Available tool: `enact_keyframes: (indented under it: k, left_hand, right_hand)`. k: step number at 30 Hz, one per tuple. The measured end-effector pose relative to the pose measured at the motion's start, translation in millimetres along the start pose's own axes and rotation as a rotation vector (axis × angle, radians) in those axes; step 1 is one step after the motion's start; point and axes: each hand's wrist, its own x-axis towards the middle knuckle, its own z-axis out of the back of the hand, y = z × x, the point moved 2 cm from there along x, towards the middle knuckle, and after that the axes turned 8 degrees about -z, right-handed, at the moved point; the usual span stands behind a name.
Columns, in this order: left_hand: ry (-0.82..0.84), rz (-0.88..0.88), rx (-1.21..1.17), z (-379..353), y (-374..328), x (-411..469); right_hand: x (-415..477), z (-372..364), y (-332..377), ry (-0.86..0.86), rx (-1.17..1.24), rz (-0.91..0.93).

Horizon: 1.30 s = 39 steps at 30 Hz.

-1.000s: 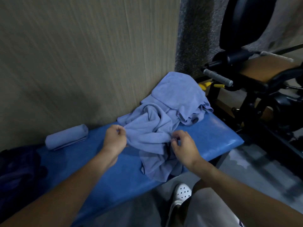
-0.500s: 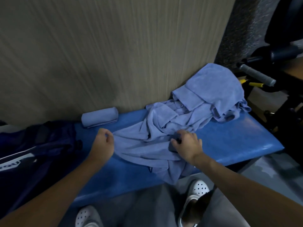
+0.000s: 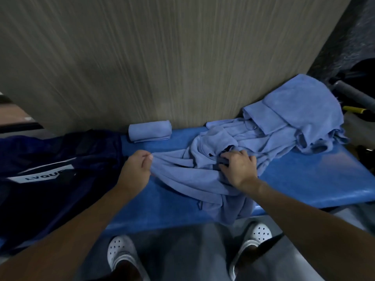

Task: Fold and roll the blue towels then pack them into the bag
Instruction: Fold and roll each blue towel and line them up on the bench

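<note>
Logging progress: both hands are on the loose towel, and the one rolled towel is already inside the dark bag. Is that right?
Not quite. The head view shows the rolled towel lying on the blue bench by the wall, beside the dark bag, not inside it. The left hand and right hand are indeed on the loose towel.

A blue padded bench (image 3: 304, 179) is carrying towels and a bag against a wall (image 3: 162, 57).
A rolled blue towel (image 3: 149, 131) is lying at its back edge, a crumpled heap of blue towels (image 3: 274, 134) is sprawling over the middle and right, partly hanging off the front, and a dark navy bag (image 3: 50, 169) is sitting on its left end.
</note>
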Motion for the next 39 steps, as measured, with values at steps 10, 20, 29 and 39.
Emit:
enact_keyframes:
  k: [10,20,29,39]
  left_hand:
    - [-0.077,0.006,-0.154,23.3,-15.7,3.3]
    - [-0.243,0.078,-0.347,73.5,-63.0,11.4]
    - [-0.378,0.044,-0.335,135.7,-112.2,12.3]
    - [-0.314,-0.142,-0.308,169.5,-130.9,9.9]
  right_hand:
    - [6.0,14.0,16.9,-0.024,0.330,-0.063]
    - [-16.0,102.8,29.6,-0.091,0.942,-0.040]
    - [-43.5,183.4,27.8,-0.136,1.048,-0.006]
    - [-54.2,224.7,36.6,-0.146,0.920,0.128]
